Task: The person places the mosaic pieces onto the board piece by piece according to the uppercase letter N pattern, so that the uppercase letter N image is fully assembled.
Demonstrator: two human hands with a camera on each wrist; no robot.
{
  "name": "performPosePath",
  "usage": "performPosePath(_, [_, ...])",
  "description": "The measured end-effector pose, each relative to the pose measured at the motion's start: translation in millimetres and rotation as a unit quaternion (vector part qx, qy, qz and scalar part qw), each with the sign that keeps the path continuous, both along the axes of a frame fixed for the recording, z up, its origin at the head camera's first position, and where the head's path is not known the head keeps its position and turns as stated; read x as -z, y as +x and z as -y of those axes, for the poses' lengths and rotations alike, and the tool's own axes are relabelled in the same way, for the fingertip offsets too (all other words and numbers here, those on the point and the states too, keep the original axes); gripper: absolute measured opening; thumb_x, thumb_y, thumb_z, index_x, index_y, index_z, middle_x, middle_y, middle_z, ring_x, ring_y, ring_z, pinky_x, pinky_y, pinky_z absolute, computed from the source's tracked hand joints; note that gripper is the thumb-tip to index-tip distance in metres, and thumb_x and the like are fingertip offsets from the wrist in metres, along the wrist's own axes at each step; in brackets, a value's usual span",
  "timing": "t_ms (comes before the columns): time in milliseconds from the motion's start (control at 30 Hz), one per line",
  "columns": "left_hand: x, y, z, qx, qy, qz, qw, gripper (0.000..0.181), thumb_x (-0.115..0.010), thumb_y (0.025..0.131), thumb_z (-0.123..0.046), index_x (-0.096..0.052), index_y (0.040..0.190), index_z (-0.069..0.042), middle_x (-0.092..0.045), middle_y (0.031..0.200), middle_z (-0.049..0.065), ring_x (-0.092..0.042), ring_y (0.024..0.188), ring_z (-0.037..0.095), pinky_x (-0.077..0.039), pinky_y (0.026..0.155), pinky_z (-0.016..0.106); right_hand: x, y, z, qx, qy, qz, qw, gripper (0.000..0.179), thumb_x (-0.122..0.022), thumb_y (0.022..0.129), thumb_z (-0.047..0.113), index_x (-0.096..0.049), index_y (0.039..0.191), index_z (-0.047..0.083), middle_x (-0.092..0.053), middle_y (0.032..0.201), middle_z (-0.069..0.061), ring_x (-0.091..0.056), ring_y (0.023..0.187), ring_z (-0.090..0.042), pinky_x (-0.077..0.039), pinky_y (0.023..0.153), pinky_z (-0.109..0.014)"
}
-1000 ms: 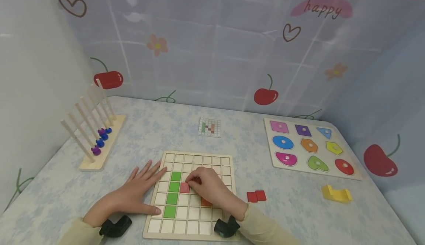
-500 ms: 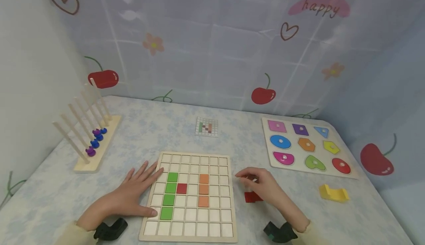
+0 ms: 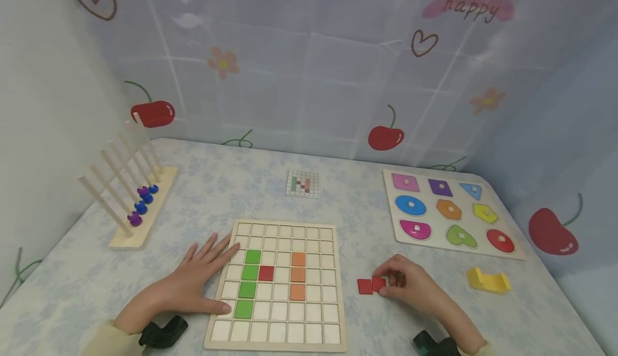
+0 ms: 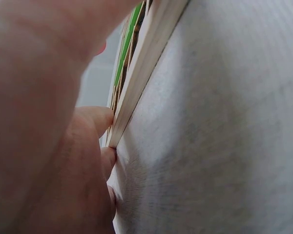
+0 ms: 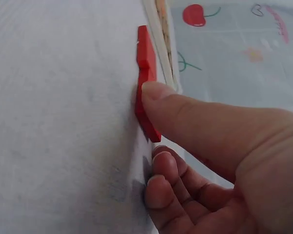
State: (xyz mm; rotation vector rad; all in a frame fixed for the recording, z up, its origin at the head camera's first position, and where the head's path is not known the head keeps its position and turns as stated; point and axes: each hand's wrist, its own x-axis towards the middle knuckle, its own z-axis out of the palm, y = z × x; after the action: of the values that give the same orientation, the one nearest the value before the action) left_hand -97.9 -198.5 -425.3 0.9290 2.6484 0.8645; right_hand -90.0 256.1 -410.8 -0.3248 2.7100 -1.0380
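Note:
A wooden grid board [image 3: 277,332] lies in front of me in the head view. Set in its cells are a column of green tiles [image 3: 247,290], one red tile [image 3: 266,273] and a column of three orange tiles [image 3: 298,274]. My left hand [image 3: 185,289] rests with spread, straight fingers on the board's left edge. Right of the board, my right hand [image 3: 410,286] pinches a red square tile [image 3: 379,283] between thumb and finger, at table level. Another red tile [image 3: 365,286] lies beside it, touching it in the right wrist view.
A small pattern card [image 3: 302,184] lies behind the board. The peg stand [image 3: 145,222] with purple and blue pieces is at the left. A shape puzzle board [image 3: 429,232] and a yellow notched block [image 3: 488,281] lie at the right. A patterned curtain [image 3: 309,77] hangs behind.
My right hand has left a red tile in the board, moved right and down to the two loose red tiles, and taken hold of one. My left hand has stayed in place.

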Motion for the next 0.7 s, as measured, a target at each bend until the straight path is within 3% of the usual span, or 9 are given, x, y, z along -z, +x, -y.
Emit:
performPosePath(267, [-1.1, -1.3, -0.3, 0.001, -0.001, 0.007, 1.0000, 0.103, -0.070, 0.074, -0.057, -0.020, 0.151, -0.011, -0.008, 0.154, 0.014, 0.007, 0.137, 0.040, 0.005, 0.097, 0.067, -0.5, 2.4, 2, -0.036, 0.007, -0.009, 0.9993, 0.024, -0.078, 0.076, 0.007, -0.062, 0.091, 0.016, -0.052, 0.081, 0.004, -0.050, 0.074, -0.017, -0.046, 0.063, -0.024])
performPosePath(433, [-2.6, -0.8, -1.4, 0.000, 0.001, 0.011, 0.9999, 0.103, -0.071, 0.074, -0.057, -0.021, 0.151, -0.009, -0.008, 0.154, 0.016, 0.006, 0.137, 0.040, 0.005, 0.097, 0.067, -6.0, 0.6, 4, -0.017, -0.013, 0.007, 0.9998, 0.015, -0.072, 0.081, 0.003, -0.063, 0.088, 0.013, -0.058, 0.078, 0.005, -0.054, 0.072, -0.016, -0.048, 0.065, -0.025])
performPosePath(700, [-3.7, 0.4, -2.4, -0.002, 0.003, 0.016, 0.9999, 0.103, -0.071, 0.073, -0.056, -0.021, 0.150, -0.009, -0.009, 0.154, 0.016, 0.006, 0.137, 0.041, 0.005, 0.097, 0.067, -21.2, -7.4, 28, 0.016, -0.066, -0.023, 0.9974, 0.011, -0.068, 0.084, 0.002, -0.064, 0.092, 0.008, -0.060, 0.081, 0.001, -0.056, 0.072, -0.017, -0.051, 0.067, -0.026])
